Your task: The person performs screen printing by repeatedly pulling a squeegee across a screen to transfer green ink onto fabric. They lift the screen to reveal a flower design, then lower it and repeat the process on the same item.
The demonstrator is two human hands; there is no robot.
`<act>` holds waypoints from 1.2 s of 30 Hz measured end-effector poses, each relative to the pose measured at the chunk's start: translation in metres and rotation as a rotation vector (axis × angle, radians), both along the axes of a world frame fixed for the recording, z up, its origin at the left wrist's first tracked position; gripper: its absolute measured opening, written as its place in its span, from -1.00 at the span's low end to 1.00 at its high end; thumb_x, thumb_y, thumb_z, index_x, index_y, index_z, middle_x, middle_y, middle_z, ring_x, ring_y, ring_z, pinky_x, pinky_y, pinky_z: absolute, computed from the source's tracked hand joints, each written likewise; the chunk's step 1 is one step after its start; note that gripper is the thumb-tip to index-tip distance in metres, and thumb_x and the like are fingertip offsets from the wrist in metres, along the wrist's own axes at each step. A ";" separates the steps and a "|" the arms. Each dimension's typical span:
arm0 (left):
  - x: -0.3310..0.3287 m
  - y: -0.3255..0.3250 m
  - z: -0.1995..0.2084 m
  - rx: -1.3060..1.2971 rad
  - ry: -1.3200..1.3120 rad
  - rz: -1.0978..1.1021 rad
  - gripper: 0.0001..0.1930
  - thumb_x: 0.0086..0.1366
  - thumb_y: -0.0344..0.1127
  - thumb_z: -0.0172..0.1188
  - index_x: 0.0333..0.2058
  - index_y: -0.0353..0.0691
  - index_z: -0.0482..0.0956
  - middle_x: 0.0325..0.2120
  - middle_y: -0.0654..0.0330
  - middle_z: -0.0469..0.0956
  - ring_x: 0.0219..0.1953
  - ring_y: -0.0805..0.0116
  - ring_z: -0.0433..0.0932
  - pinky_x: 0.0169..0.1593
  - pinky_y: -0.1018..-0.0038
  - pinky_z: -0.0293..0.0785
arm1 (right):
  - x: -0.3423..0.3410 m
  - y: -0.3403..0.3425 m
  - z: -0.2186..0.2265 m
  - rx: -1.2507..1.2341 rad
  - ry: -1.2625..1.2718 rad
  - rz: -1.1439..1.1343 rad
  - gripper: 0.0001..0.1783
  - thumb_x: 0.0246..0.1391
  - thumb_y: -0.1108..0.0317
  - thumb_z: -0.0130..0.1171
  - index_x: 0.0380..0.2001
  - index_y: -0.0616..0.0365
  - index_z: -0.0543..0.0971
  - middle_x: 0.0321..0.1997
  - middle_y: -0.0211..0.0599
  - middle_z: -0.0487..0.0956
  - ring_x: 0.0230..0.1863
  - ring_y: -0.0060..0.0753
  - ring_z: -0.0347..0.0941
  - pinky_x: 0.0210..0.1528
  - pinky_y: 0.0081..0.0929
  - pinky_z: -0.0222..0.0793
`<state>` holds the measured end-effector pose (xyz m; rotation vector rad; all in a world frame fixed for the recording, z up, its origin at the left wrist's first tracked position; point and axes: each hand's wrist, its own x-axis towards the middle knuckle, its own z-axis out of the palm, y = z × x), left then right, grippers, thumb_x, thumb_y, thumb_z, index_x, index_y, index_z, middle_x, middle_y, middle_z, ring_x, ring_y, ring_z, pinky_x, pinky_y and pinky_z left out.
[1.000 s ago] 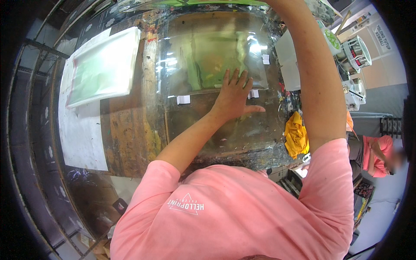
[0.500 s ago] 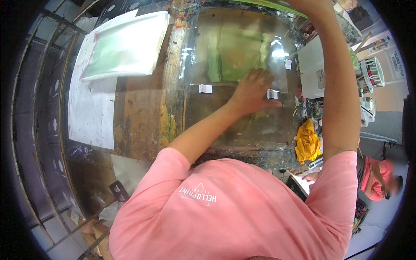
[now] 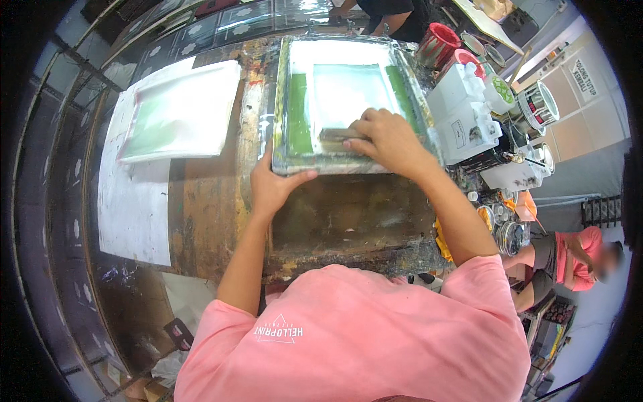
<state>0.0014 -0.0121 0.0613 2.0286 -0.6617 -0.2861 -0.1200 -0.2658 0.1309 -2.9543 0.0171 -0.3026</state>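
A screen printing frame (image 3: 375,163) lies flat on the worktable, its mesh green at the sides with a pale window in the middle. My right hand (image 3: 394,142) grips a squeegee (image 3: 337,135), pressed to the near part of the mesh, where white ink seems to be spread. At the frame's near left corner, my left hand (image 3: 271,186) is closed on the edge, thumb along the near side and fingers on the left side. What lies beneath the frame is hidden.
Left of the frame, a stack of clear plastic sheets (image 3: 184,114) rests on white paper (image 3: 134,214). White jugs (image 3: 459,114) and paint cans (image 3: 439,43) crowd the right side. A yellow cloth (image 3: 442,240) lies near my right forearm. Other people are at the far edge and right.
The screen frame has come down over the clear sheet on the table. My left hand moved from the sheet to the frame's corner. My right hand came nearer and now holds the squeegee.
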 end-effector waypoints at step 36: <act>-0.005 0.012 -0.063 0.114 -0.513 0.042 0.25 -0.23 0.44 0.55 0.34 -0.33 0.42 -0.44 0.19 0.53 -0.34 0.27 0.43 -0.01 0.28 0.20 | 0.113 -0.074 -0.081 -0.081 -0.051 -0.132 -0.57 0.27 -0.19 0.15 -0.12 -0.09 0.65 -0.22 -0.25 0.61 -0.11 -0.07 0.62 -0.19 -0.05 0.55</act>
